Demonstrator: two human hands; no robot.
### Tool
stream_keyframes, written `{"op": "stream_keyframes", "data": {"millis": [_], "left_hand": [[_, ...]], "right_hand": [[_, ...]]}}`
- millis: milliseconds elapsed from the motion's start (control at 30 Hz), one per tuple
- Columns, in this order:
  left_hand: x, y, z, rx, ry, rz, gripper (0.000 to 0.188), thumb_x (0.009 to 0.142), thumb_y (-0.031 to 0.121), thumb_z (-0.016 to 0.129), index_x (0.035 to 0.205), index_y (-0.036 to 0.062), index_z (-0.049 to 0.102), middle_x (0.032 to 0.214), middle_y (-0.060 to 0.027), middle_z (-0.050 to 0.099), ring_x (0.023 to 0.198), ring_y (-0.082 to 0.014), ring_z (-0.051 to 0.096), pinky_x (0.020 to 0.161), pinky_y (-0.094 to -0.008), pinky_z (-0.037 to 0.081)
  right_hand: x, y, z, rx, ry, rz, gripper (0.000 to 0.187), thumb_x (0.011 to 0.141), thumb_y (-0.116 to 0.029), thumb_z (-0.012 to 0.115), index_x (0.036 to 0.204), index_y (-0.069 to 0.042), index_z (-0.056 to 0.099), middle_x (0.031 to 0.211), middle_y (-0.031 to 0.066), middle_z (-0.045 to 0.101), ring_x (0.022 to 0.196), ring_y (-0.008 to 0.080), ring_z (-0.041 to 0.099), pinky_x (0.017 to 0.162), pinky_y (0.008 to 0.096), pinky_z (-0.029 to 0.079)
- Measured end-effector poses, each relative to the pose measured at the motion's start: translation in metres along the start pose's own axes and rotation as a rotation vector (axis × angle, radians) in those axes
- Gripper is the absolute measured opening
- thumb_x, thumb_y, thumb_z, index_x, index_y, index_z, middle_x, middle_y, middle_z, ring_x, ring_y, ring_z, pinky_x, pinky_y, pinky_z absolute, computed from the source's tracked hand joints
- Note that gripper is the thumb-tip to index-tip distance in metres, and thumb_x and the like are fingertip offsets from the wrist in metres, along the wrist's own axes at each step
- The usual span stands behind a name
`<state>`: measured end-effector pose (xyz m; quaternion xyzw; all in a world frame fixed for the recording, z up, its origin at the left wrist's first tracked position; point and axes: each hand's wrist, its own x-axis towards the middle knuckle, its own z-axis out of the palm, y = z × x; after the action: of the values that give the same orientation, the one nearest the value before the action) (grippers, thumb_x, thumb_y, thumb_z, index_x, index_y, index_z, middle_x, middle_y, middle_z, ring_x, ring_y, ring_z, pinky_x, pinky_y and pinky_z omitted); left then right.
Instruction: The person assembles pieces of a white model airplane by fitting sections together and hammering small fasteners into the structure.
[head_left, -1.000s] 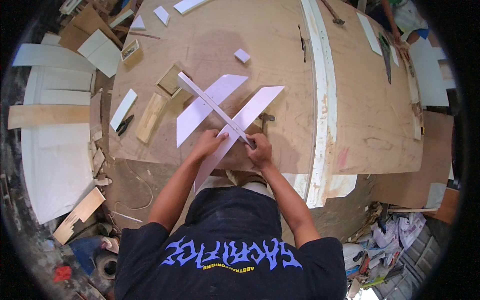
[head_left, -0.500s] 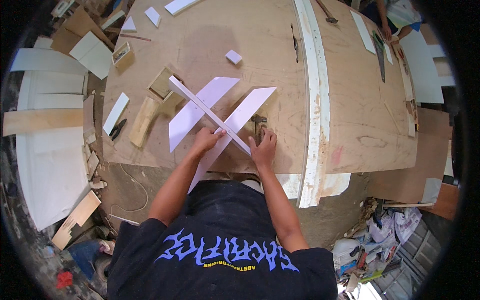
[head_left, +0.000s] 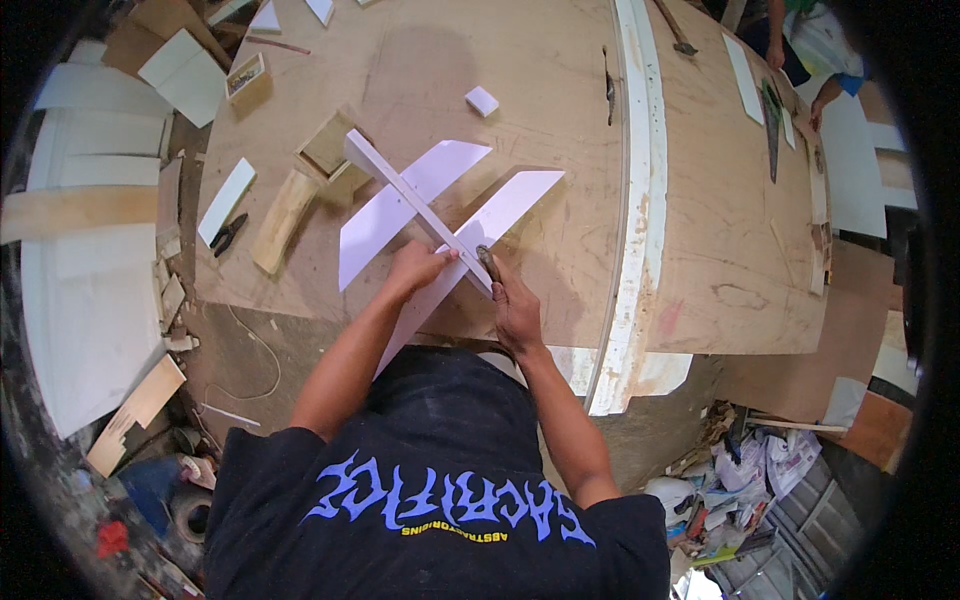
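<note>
A long narrow white board (head_left: 405, 190) stands on edge across two wider white boards with slanted ends. One slanted board (head_left: 378, 220) lies farther off and to the left. The nearer slanted board (head_left: 525, 198) reaches from the right down past my left wrist toward my body. My left hand (head_left: 418, 268) is closed on the narrow board where it crosses the nearer one; whether a nail is in its fingertips is too small to tell. My right hand (head_left: 516, 308) grips a hammer (head_left: 487, 262), its head close to the narrow board's near end.
Left on the wooden tabletop (head_left: 500, 60) are a wood block (head_left: 285, 220), an open wooden box (head_left: 335, 150), pliers (head_left: 229, 234) and a small box (head_left: 246, 80). A long white beam (head_left: 640, 200) runs along the right. Beyond it, another person's hand (head_left: 776, 55) is near a saw (head_left: 772, 130).
My right hand has picked up the hammer from the tabletop and brought it left, beside the narrow board. My left hand keeps its hold. The view has shifted slightly.
</note>
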<state>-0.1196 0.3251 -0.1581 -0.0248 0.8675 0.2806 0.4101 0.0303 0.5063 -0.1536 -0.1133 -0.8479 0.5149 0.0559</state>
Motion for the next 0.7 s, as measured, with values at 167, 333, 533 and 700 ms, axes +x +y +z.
{"op": "stream_keyframes", "data": {"millis": [167, 333, 533, 700], "left_hand": [[0.004, -0.005, 0.004, 0.052, -0.013, 0.006, 0.071, 0.089, 0.065, 0.073, 0.096, -0.0053, 0.079, 0.096, -0.0300, 0.076, 0.092, -0.0453, 0.075, 0.083, -0.0508, 0.057], [0.010, -0.010, 0.008, 0.032, 0.022, 0.067, 0.072, 0.088, 0.067, 0.073, 0.096, -0.0052, 0.079, 0.095, -0.0306, 0.076, 0.093, -0.0456, 0.075, 0.084, -0.0520, 0.057], [0.008, -0.007, 0.008, 0.067, 0.018, 0.042, 0.072, 0.088, 0.066, 0.072, 0.096, -0.0055, 0.080, 0.096, -0.0309, 0.075, 0.093, -0.0455, 0.075, 0.083, -0.0516, 0.058], [0.010, -0.004, 0.006, 0.078, -0.004, 0.058, 0.071, 0.090, 0.067, 0.070, 0.093, -0.0030, 0.080, 0.094, -0.0285, 0.076, 0.092, -0.0445, 0.075, 0.084, -0.0515, 0.057]], "right_hand": [[0.000, -0.003, 0.006, -0.027, -0.057, 0.006, 0.046, 0.106, -0.010, 0.060, 0.152, -0.012, 0.057, 0.129, 0.0246, 0.071, 0.114, 0.0411, 0.071, 0.096, 0.0429, 0.056], [-0.001, -0.004, 0.011, -0.019, 0.017, -0.143, 0.049, 0.104, -0.008, 0.060, 0.153, -0.012, 0.057, 0.125, 0.0248, 0.072, 0.106, 0.0413, 0.073, 0.089, 0.0450, 0.057], [-0.001, 0.013, 0.018, -0.003, 0.028, -0.029, 0.046, 0.106, -0.009, 0.058, 0.152, -0.011, 0.058, 0.122, 0.0263, 0.073, 0.104, 0.0404, 0.074, 0.088, 0.0463, 0.057], [0.001, 0.011, 0.024, -0.040, 0.066, -0.028, 0.043, 0.108, -0.013, 0.057, 0.151, -0.011, 0.059, 0.115, 0.0258, 0.074, 0.097, 0.0408, 0.074, 0.083, 0.0453, 0.057]]}}
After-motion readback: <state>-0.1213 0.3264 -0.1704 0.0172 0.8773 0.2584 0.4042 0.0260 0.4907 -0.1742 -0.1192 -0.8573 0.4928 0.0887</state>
